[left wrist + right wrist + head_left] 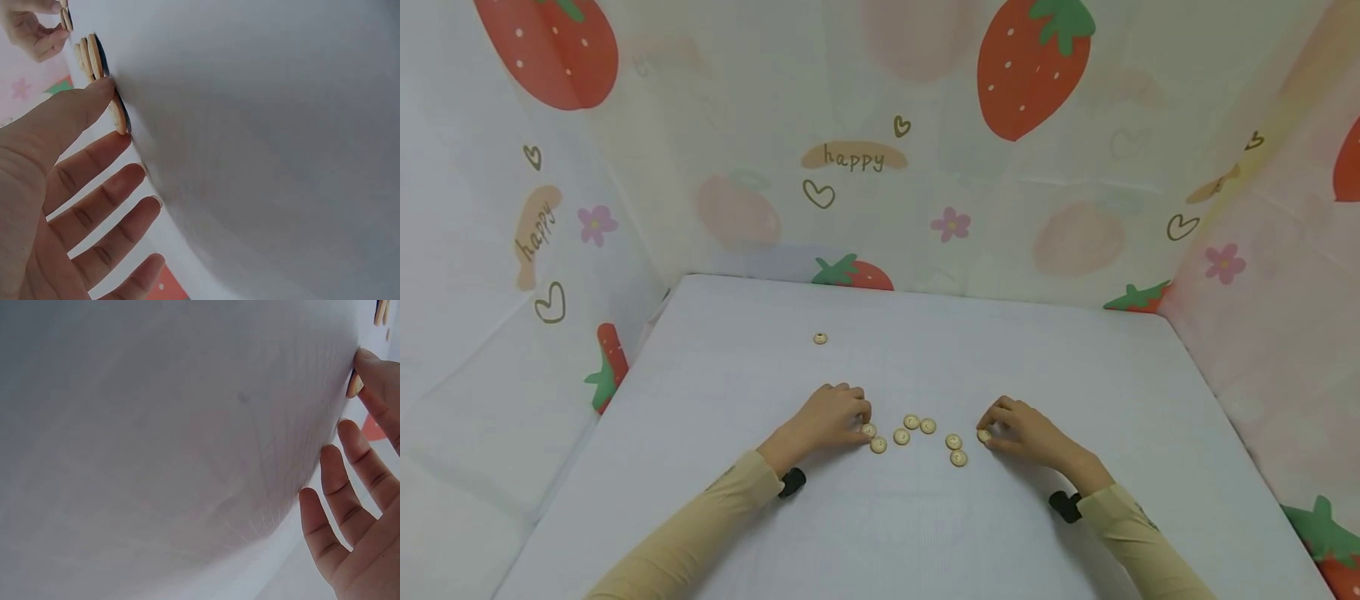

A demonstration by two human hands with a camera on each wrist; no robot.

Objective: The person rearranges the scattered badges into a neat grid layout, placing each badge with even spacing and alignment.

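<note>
While the left sleeve point(692, 521) and the right sleeve point(1138, 533) reach over the near side of the white bench point(880, 542), all eyes are on the fingertips! The left hand point(823, 421) pinches the left disc point(868, 430) by its rim, thumb against index, the other fingers spread apart. Nearer the right edge, the right hand point(1033, 433) matches it: thumb and index pinching the right disc point(984, 435), remaining fingers fanned out. Why the rim? These pieces are thin and lie flat, so an edge grip looks the likeliest to hold; whether either disc is off the bench is hard to tell.

Between the hands, all probably within easy reach of both: the close pair point(953, 442), the loose trio point(902, 437), and a neighbouring disc point(878, 445) tight by the left one. And way up there, towards the far left corner, a lone disc point(820, 338) sits well apart, perhaps set clear of the busy cluster. Behind the far edge hangs a strawberry-print backdrop point(925, 179).
</note>
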